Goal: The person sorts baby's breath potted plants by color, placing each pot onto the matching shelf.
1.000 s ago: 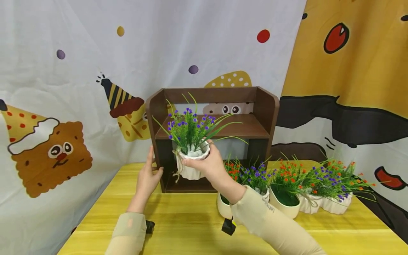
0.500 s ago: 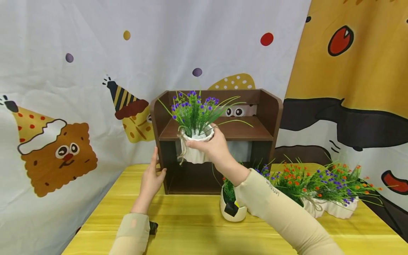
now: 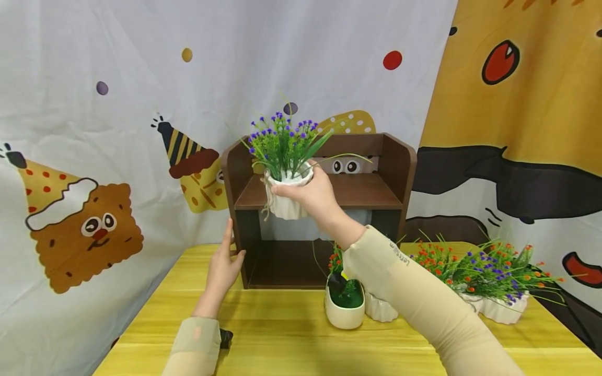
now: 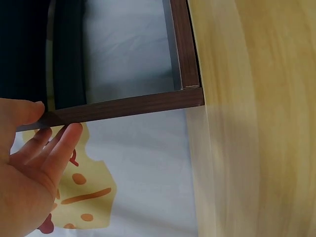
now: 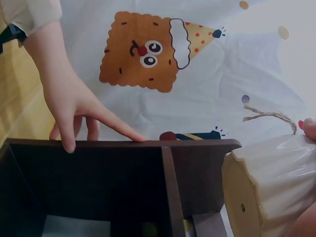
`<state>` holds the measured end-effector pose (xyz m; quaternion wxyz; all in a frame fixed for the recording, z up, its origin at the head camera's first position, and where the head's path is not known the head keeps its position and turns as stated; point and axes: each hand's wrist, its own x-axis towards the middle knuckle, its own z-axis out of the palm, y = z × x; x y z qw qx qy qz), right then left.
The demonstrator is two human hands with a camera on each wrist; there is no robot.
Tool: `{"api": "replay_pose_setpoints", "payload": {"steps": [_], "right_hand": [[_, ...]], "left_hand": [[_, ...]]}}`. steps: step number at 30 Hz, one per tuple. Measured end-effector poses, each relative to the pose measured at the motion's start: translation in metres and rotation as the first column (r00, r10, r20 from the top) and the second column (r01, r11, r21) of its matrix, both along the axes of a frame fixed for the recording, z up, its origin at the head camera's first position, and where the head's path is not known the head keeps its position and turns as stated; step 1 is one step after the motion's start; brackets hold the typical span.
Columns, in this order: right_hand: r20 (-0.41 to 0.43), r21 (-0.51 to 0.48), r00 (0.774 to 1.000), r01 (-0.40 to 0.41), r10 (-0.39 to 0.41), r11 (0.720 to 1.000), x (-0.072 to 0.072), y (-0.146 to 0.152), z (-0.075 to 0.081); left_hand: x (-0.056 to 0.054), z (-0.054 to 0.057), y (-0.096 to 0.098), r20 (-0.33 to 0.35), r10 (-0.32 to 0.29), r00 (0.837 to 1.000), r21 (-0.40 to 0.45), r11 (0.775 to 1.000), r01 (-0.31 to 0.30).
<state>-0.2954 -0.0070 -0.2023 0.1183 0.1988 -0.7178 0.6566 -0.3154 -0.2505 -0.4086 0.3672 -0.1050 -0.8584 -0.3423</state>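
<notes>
My right hand (image 3: 316,196) grips a white ruffled flowerpot (image 3: 286,201) by its rim and side, holding it up before the upper board of a brown two-tier shelf (image 3: 315,280). Purple flowers (image 3: 282,137) and long green blades stand in the pot, and a twine bow hangs at its side. In the right wrist view the pot's flat base (image 5: 240,200) shows, tilted toward the camera. My left hand (image 3: 222,269) holds the front edge of the shelf's left side panel (image 4: 123,106), thumb on the inner face and fingers outside.
On the yellow wood-grain table (image 3: 263,334), a cream pot (image 3: 345,316) with orange flowers stands front right of the shelf. More potted orange and purple flowers (image 3: 489,271) line up to the right, partly behind my right sleeve. A patterned cloth (image 3: 263,52) hangs behind.
My right hand has raised the flowerpot from in front of the lower compartment to in front of the upper board. My left hand stays at the shelf's left side.
</notes>
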Motion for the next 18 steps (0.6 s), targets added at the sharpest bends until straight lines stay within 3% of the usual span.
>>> {"api": "replay_pose_setpoints", "payload": {"steps": [18], "right_hand": [[-0.027,-0.034,0.998,0.055,-0.056,0.998,-0.03,-0.015,0.022]], "left_hand": [[0.003,0.002,0.0,0.049,0.003,0.999,0.014,1.0,-0.003]]}}
